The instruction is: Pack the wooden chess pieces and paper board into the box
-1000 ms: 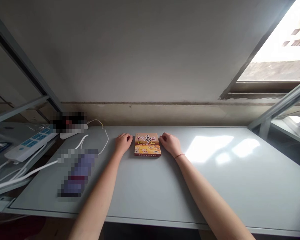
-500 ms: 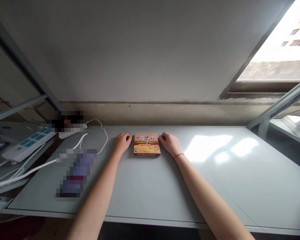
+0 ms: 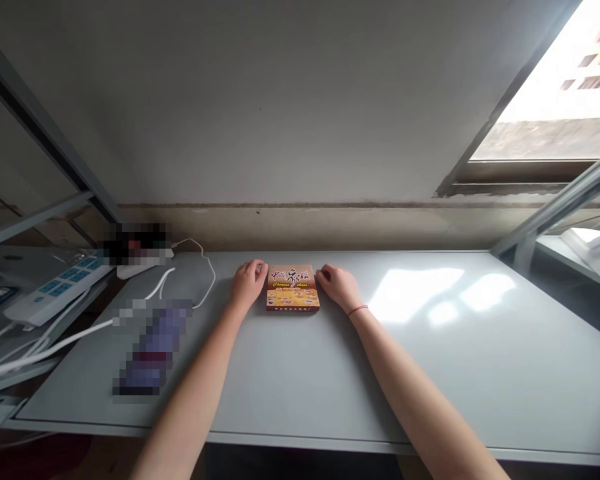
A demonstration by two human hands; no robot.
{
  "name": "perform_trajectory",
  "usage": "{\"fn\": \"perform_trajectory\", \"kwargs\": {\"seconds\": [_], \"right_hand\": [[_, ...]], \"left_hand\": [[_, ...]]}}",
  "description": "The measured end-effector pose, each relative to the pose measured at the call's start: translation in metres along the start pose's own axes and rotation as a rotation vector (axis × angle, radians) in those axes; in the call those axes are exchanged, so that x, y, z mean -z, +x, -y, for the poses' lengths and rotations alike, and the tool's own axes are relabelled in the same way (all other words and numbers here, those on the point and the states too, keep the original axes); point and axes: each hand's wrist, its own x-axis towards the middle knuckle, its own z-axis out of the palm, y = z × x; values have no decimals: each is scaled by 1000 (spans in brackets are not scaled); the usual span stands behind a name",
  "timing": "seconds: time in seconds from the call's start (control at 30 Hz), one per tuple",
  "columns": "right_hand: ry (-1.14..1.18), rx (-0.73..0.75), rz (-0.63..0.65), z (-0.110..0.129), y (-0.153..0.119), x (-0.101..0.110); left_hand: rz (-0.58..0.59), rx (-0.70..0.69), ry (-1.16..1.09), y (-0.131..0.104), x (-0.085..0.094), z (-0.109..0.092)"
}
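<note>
While the chess box (image 3: 293,289) lies flat on the grey table (image 3: 300,380), nearer the back edge than the front, my left hand (image 3: 249,283) and right hand (image 3: 339,287) flank it. Its printed face is up, with yellow "Chinese chess" lettering (image 3: 290,285) upright to me. On the left, my fingers are loosely curled together, the tips right by the box's upper corner; I cannot tell whether they touch it. On the right, my fingers are folded in, making a loose fist just beside the opposite edge, and I cannot tell about contact there either. A thin red band (image 3: 357,309) circles my right wrist (image 3: 358,317). Left of my left arm (image 3: 195,393) lies a purple item (image 3: 155,343), too pixelated to make out, with a thin white cable (image 3: 215,272) reaching its upper end. Farther left, beside the table, is a white power strip (image 3: 33,307) with blue sockets. Bright light patches (image 3: 415,292) fall on the table beyond my right hand, and a window (image 3: 545,137) shows at upper right.
</note>
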Motion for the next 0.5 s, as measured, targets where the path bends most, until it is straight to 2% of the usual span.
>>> {"fn": "perform_trajectory", "kwargs": {"seconds": [0.1,0.23,0.33,0.4,0.5], "right_hand": [[67,59,88,5,-5,8],[294,78,241,15,-17,20],[536,48,219,25,-25,29],[668,51,169,34,-30,35],[788,112,164,49,-38,40]], "left_hand": [[-11,-55,5,-6,3,-22],[88,-25,103,-17,2,-47],[167,30,86,-20,11,-55],[243,80,-25,-19,25,-58],[359,69,-199,-18,47,-63]]}}
